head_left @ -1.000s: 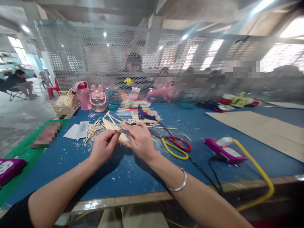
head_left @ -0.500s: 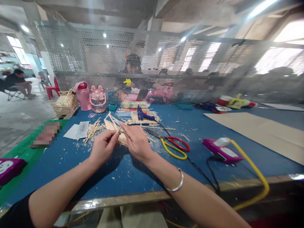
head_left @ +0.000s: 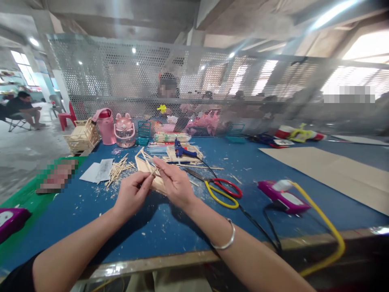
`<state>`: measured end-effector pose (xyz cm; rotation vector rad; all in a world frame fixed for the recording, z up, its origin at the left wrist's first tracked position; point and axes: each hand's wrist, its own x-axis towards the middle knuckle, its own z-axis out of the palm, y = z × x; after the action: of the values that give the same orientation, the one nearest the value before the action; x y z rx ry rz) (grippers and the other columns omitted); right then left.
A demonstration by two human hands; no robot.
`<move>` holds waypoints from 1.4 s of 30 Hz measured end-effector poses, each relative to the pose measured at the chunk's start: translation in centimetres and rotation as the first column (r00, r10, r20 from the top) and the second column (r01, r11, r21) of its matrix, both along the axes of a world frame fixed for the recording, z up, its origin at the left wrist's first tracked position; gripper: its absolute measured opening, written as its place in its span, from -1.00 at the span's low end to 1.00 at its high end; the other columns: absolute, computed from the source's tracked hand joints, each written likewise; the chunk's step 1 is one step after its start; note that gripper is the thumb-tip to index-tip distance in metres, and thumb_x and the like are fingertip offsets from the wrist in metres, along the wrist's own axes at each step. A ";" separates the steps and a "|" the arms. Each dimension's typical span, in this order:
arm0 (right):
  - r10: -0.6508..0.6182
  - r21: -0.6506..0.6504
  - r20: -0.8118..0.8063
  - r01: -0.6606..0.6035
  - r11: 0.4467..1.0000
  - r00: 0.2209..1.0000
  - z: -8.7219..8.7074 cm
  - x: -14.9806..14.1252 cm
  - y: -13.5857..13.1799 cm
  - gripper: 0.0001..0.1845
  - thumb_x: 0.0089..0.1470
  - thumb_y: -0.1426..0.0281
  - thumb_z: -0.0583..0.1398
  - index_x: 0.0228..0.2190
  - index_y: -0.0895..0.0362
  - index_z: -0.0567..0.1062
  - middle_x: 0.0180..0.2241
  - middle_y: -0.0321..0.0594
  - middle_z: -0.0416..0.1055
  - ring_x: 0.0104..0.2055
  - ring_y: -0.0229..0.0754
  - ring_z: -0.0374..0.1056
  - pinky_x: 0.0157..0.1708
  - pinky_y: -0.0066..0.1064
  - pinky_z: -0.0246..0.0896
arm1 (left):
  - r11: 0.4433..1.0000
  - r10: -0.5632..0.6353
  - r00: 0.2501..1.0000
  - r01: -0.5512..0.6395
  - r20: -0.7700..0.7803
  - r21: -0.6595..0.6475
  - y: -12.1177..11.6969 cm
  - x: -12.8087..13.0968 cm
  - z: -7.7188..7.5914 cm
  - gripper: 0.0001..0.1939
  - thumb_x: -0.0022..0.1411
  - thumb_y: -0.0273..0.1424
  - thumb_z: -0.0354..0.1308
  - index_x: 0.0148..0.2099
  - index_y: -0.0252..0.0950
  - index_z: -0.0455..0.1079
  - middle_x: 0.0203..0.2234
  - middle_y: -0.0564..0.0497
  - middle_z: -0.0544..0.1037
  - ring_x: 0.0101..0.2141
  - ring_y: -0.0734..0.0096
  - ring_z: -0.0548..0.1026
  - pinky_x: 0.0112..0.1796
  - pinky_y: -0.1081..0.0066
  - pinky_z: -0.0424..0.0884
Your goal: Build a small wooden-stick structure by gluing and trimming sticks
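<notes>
My left hand [head_left: 133, 192] is closed in a pinch on a short wooden stick [head_left: 152, 172], its tip pointing up between the two hands. Close against it, my right hand [head_left: 178, 180] has its fingers pressed together around something thin and greyish; the fingers cover most of it, so its kind is unclear. Just behind the hands lies a piece made of pale wooden sticks [head_left: 142, 165], with a slanted frame at its top, partly hidden by my fingers. A heap of loose wooden sticks [head_left: 119, 170] is to the left of it.
Scissors [head_left: 223, 194] with red and yellow handles lie right of my hands. Behind are a blue glue gun [head_left: 184, 151], a pink bottle [head_left: 124, 132] and a stick-built model [head_left: 82, 138]. A purple power strip [head_left: 284, 197] with a yellow cable is at right; a perforated screen [head_left: 121, 77] stands behind.
The view has tilted up slightly, so the table sits a little lower. Both hands stay together at the stick, with only small shifts of the fingers.
</notes>
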<state>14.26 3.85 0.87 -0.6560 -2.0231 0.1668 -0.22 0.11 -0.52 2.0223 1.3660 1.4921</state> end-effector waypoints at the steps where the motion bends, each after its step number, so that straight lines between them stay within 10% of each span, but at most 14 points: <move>1: 0.010 0.016 0.001 -0.010 1.000 1.000 0.0 0.0 -0.1 -0.62 0.16 0.44 -0.03 -0.02 0.06 0.38 -0.01 -0.20 0.38 0.00 -0.23 0.32 -0.05 -0.31 0.25 | 1.000 -0.004 1.000 0.004 0.007 -0.001 0.0 0.0 0.0 -0.74 0.21 -0.31 -0.03 -0.41 -0.33 0.38 -0.66 0.09 0.37 -0.63 0.55 0.34 -0.54 0.53 0.25; 24: -0.015 -0.037 0.052 0.017 0.999 0.999 0.1 -0.1 0.0 -0.62 0.16 0.45 -0.03 -0.02 0.03 0.38 -0.01 -0.19 0.38 0.08 -0.16 0.24 0.11 -0.08 -0.03 | 1.000 0.013 1.000 -0.013 0.004 -0.015 0.0 -0.2 0.0 -0.74 0.20 -0.29 -0.02 -0.38 -0.32 0.40 -0.66 0.08 0.38 -0.63 0.54 0.34 -0.57 0.53 0.25; 30: -0.101 -0.165 -0.041 0.093 0.982 0.994 0.2 0.5 0.9 -0.64 0.17 0.40 -0.02 -0.08 0.11 0.45 -0.19 -0.18 0.50 -0.17 -0.16 0.43 -0.15 -0.31 0.28 | 0.998 0.006 0.997 -0.001 0.072 -0.067 0.2 -0.2 -0.1 -0.73 0.21 -0.25 -0.02 -0.37 -0.31 0.39 -0.63 0.07 0.38 -0.61 0.53 0.35 -0.57 0.54 0.26; 42: -0.074 0.138 0.135 0.055 0.989 0.988 0.6 0.4 -0.5 -0.64 0.18 0.38 -0.01 -0.07 0.20 0.43 -0.31 -0.11 0.51 -0.30 -0.19 0.39 -0.25 -0.38 0.26 | 0.996 -0.016 0.988 0.029 0.150 -0.089 0.4 -0.1 -0.3 -0.74 0.19 -0.25 -0.01 -0.33 -0.32 0.38 -0.61 0.09 0.38 -0.63 0.55 0.35 -0.57 0.54 0.26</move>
<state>14.71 3.38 1.43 -0.6629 -2.1226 -0.0544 -0.29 0.47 -0.80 1.8253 1.3219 1.5095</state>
